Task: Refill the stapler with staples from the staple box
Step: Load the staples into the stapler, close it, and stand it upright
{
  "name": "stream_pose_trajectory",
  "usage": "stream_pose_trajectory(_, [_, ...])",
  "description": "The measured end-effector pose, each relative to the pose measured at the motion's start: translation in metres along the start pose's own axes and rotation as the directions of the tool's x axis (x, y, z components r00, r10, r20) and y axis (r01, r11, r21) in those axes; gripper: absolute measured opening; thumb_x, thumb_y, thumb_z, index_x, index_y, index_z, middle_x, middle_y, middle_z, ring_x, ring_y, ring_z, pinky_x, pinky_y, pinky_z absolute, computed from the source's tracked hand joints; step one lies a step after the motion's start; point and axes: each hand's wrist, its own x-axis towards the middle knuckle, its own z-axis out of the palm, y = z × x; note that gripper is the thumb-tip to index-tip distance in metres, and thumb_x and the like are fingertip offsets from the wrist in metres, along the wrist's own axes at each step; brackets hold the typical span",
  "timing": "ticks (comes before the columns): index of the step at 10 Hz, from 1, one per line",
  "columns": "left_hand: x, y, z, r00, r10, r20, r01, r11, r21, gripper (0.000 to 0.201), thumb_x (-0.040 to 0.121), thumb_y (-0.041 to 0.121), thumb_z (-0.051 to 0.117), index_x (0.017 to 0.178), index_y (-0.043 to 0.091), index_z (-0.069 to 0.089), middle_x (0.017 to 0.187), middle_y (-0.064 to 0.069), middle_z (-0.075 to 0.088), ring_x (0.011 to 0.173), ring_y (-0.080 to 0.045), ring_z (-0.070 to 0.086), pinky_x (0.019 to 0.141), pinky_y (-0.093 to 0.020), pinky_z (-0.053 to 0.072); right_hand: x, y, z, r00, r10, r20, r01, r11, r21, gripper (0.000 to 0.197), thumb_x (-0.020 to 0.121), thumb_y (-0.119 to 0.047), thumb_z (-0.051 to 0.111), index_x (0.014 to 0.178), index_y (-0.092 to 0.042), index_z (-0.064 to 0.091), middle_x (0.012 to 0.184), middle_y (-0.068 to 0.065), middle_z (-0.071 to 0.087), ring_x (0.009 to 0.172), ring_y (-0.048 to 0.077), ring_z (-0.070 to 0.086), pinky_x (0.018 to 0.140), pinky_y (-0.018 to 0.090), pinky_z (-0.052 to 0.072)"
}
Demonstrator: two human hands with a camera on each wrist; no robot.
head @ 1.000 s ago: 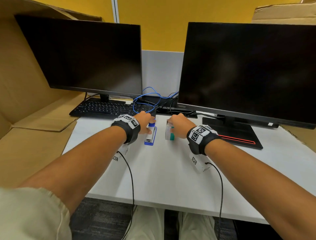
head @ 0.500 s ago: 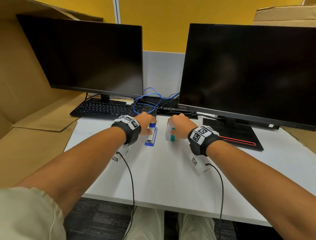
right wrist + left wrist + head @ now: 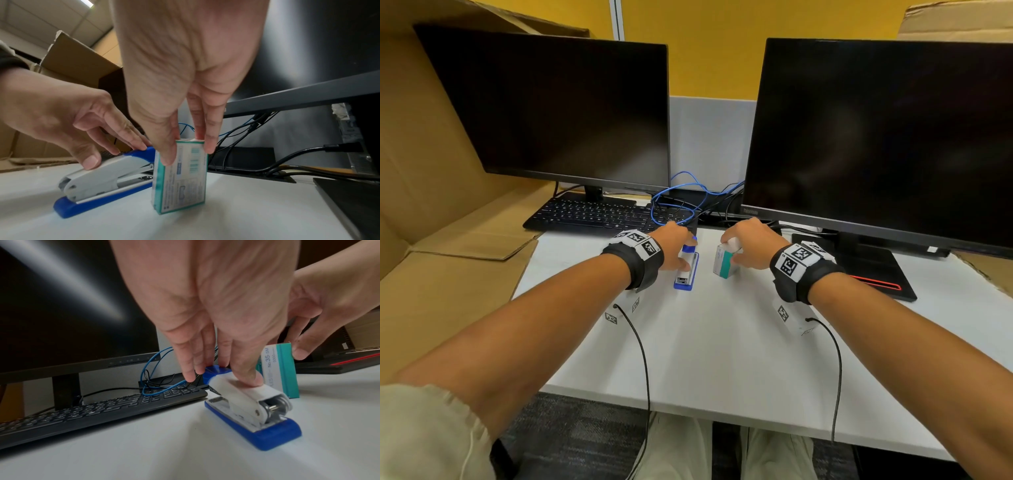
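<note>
- The stapler (image 3: 687, 266) lies near the desk's (image 3: 722, 342) far edge, long axis running far to near.
- The left hand (image 3: 671, 246) grips its top.
- The right hand (image 3: 748, 246) pinches the upright staple box (image 3: 723, 263), just right of the stapler.

We see the stapler (image 3: 686, 270) at frame centre on the table (image 3: 722, 349), the staple box (image 3: 725, 262) just right, keyboard (image 3: 599, 216) behind at left.

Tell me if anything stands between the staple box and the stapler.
Nothing visible does. The staple box stands upright on the desk right beside the stapler, held by the right hand, with only a bare strip of desk between them. The stapler is not yet opened.
</note>
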Motion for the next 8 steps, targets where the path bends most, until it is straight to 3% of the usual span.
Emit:
stream_pose_trajectory(3, [-0.004,0.005,-0.001,1.0,-0.021,-0.002,0.021,0.999,0.029,0.069,0.084,0.035,0.067,0.146,0.022,0.04,0.148,-0.005,0.046,0.137,-0.028,0.039,0.109,-0.04,0.038,0.004,-0.002,0.0,0.999,-0.028,0.022,0.029,0.999,-0.025,0.058,0.087,-0.006,0.066,0.141,-0.021,0.051,0.143,0.008,0.049,0.136,0.032,0.042,0.099,0.038,0.048])
stream_pose_trajectory(7, [-0.008,0.014,-0.004,0.998,-0.062,0.017,0.062,0.998,-0.011,0.067,0.085,0.033,0.067,0.145,0.022,0.041,0.149,-0.006,0.044,0.134,-0.029,0.046,0.108,-0.041,0.044,-0.003,0.001,0.004,1.0,-0.011,0.013,0.011,1.0,0.012,0.07,0.084,0.001,0.067,0.143,-0.03,0.046,0.143,0.009,0.048,0.133,0.032,0.044,0.1,0.04,0.047])
stream_pose_trajectory(8, [-0.011,0.017,-0.007,0.999,-0.044,0.002,0.044,0.999,-0.008,0.066,0.09,0.03,0.06,0.15,0.02,0.034,0.155,-0.007,0.035,0.14,-0.031,0.038,0.111,-0.043,0.04,-0.002,0.001,0.001,1.0,0.005,-0.001,-0.005,0.999,0.043,0.074,0.085,-0.002,0.066,0.148,-0.029,0.039,0.147,0.011,0.045,0.136,0.033,0.042,0.102,0.042,0.046])
